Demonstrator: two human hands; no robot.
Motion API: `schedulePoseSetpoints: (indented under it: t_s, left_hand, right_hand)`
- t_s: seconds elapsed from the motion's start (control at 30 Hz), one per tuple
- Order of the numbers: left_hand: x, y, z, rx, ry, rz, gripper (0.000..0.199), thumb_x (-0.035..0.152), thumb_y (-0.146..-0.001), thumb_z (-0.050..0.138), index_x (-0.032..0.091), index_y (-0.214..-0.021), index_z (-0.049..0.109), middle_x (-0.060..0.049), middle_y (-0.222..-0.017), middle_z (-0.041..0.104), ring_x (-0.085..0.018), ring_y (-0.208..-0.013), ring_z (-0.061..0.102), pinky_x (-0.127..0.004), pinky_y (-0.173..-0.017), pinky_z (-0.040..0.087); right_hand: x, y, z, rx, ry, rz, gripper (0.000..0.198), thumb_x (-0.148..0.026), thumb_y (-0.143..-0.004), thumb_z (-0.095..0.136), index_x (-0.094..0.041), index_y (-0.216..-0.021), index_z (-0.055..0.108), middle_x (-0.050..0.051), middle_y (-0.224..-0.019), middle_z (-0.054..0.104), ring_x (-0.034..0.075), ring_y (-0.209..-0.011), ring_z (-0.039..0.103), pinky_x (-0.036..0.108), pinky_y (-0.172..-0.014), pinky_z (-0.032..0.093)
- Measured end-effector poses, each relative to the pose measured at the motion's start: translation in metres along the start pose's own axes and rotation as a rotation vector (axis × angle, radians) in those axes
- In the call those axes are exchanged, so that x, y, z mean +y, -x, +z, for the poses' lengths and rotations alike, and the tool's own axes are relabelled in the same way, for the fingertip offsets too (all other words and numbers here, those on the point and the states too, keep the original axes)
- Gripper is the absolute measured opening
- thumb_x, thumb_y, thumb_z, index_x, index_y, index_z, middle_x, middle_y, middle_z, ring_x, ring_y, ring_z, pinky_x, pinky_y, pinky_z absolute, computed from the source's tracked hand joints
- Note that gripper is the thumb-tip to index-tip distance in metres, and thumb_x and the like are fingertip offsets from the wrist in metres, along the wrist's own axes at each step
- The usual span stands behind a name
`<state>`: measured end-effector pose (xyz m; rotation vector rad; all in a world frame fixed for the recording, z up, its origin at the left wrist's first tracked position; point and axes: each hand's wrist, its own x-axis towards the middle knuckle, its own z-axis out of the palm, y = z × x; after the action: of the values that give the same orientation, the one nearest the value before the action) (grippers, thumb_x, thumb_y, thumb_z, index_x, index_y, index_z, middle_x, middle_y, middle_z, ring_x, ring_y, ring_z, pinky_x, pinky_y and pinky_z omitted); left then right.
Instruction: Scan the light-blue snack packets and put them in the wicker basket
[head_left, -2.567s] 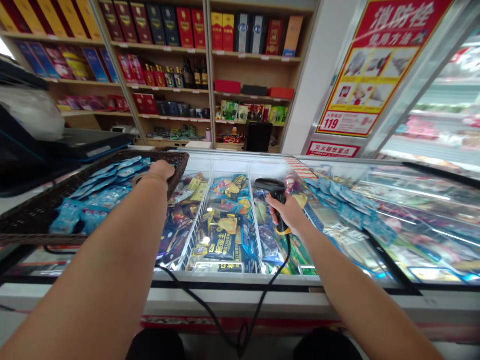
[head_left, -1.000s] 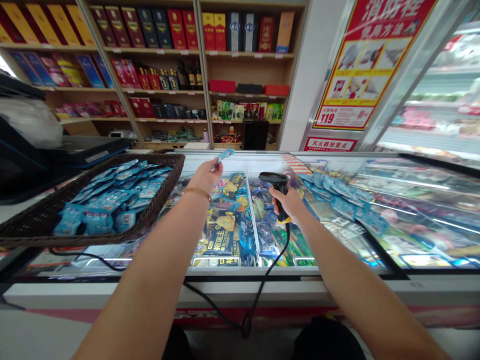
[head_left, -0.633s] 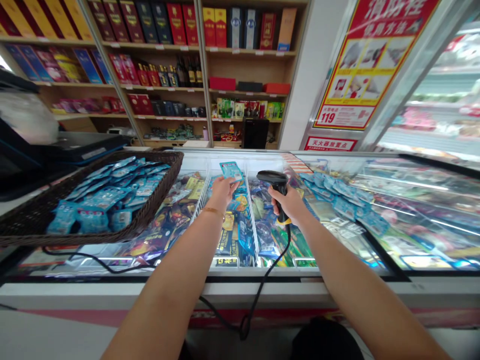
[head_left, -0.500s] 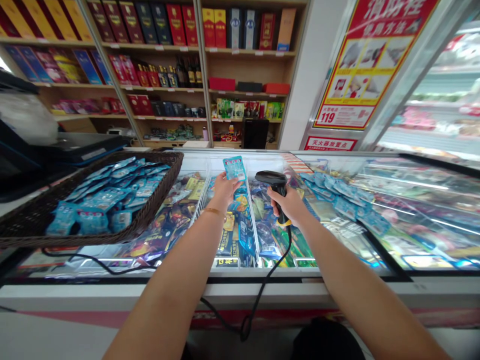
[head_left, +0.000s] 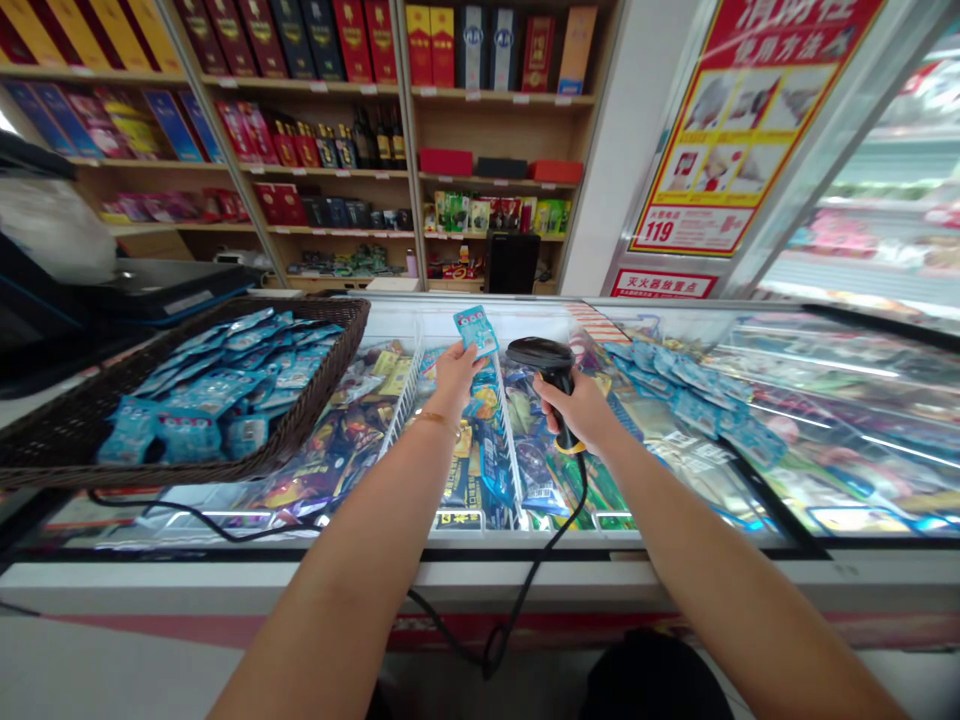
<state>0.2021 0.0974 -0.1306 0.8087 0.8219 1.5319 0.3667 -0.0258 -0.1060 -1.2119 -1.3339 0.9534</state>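
Observation:
Pinched in my left hand point(head_left: 456, 375) is a small light-blue snack packet point(head_left: 477, 332), held up above the chest freezer. My right hand point(head_left: 574, 402) is wrapped round the handle of a black and yellow barcode scanner point(head_left: 541, 355), whose head points left toward the packet, a short gap away. Its black cable point(head_left: 536, 570) hangs down over the freezer's front edge. To the left, a dark wicker basket point(head_left: 330, 395) holds many similar blue packets point(head_left: 214, 390). More blue packets point(head_left: 686, 385) lie in an overlapping row on the freezer's glass at the right.
Beneath my hands, the freezer point(head_left: 600, 578) holds bagged frozen goods split by white wire dividers point(head_left: 510, 440). Shelves point(head_left: 499, 100) of boxes and bottles stand behind. A red and yellow poster point(head_left: 739, 130) hangs at the back right. Dark counter equipment point(head_left: 150, 290) sits at far left.
The packet in my left hand has tilted and shifted slightly right and up. The scanner stays in my right hand, almost unmoved. The view has shifted slightly.

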Motion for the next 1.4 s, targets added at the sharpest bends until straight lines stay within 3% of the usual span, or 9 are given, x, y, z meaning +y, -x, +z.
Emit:
schedulePoseSetpoints:
  t_s: [0.17,0.7,1.03,1.17,1.3,1.4]
  left_hand:
    - [-0.004,-0.001,-0.001,-0.086,0.001,0.001,0.013,0.023,-0.073,0.077,0.016,-0.080,0.069,-0.005,-0.088,0.074,-0.022,-0.109,0.067,-0.043,-0.107,0.047]
    - [-0.003,-0.001,-0.002,-0.080,-0.039,-0.023,0.005,0.017,-0.079,0.069,0.017,-0.084,0.068,-0.003,-0.090,0.073,-0.019,-0.102,0.068,-0.043,-0.105,0.048]
    - [-0.005,-0.004,-0.004,-0.111,-0.078,-0.003,0.013,0.025,-0.076,0.074,0.017,-0.085,0.068,-0.005,-0.092,0.074,-0.022,-0.108,0.067,-0.043,-0.105,0.048]
    - [-0.007,0.001,-0.004,-0.091,-0.077,-0.005,0.016,0.026,-0.072,0.077,0.017,-0.081,0.068,-0.004,-0.088,0.072,-0.021,-0.102,0.067,-0.042,-0.101,0.050]
    - [-0.011,0.003,0.010,-0.069,-0.144,-0.037,0.019,0.026,-0.068,0.080,0.017,-0.072,0.064,-0.003,-0.078,0.069,-0.020,-0.093,0.067,-0.040,-0.095,0.052]
    - [-0.017,0.000,0.039,-0.075,-0.202,-0.058,0.018,0.025,-0.067,0.080,0.018,-0.074,0.065,-0.003,-0.079,0.070,-0.020,-0.089,0.067,-0.041,-0.093,0.053]
  right_hand:
    - [-0.002,0.002,0.001,0.000,0.040,-0.002,0.031,-0.043,-0.079,0.073,-0.020,-0.086,0.053,-0.006,-0.053,0.056,0.010,-0.033,0.051,0.022,-0.034,0.041]
    - [-0.001,0.002,-0.001,-0.002,0.091,0.004,0.026,-0.040,-0.083,0.068,-0.020,-0.082,0.051,-0.005,-0.055,0.056,0.011,-0.034,0.052,0.023,-0.036,0.043]
    - [0.002,0.001,-0.002,-0.022,0.113,0.001,0.029,-0.041,-0.085,0.067,-0.021,-0.075,0.048,-0.005,-0.052,0.054,0.010,-0.033,0.052,0.022,-0.036,0.041]
    - [0.003,-0.003,-0.003,-0.010,0.038,0.027,0.028,-0.041,-0.081,0.070,-0.020,-0.080,0.051,-0.005,-0.053,0.055,0.011,-0.033,0.052,0.022,-0.034,0.041]
    - [-0.006,-0.015,-0.020,0.050,-0.049,0.105,0.028,-0.037,-0.081,0.071,-0.021,-0.075,0.049,-0.006,-0.048,0.054,0.011,-0.031,0.049,0.022,-0.032,0.038]
    - [-0.019,-0.025,-0.053,0.111,-0.075,0.141,0.026,-0.029,-0.084,0.069,-0.021,-0.071,0.047,-0.005,-0.046,0.053,0.011,-0.031,0.048,0.022,-0.031,0.038]
